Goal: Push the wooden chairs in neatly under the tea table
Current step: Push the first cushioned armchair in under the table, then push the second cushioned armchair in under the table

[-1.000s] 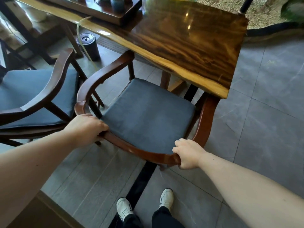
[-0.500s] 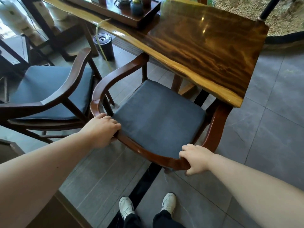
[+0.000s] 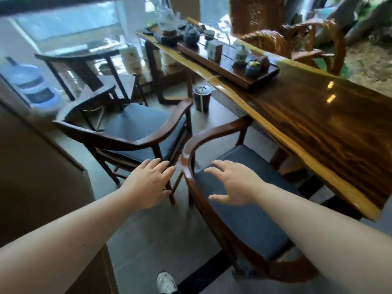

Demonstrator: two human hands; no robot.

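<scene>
The nearer wooden chair (image 3: 244, 209) sits with its seat front tucked under the bench (image 3: 318, 128), so it looks done. The second chair (image 3: 135, 134) stands well clear of the bench (angled away), not yet pushed in. Left hand (image 3: 148, 185) and right hand (image 3: 235, 185) hover with fingers spread, gripping nothing

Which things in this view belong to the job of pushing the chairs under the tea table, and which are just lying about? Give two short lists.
Part of the job:
- near chair
- second chair
- tea table
- left hand, open
- right hand, open

Just lying about:
- tea tray with its teaware
- dark bin on the floor
- water bottle
- carved chair beyond the table
</scene>
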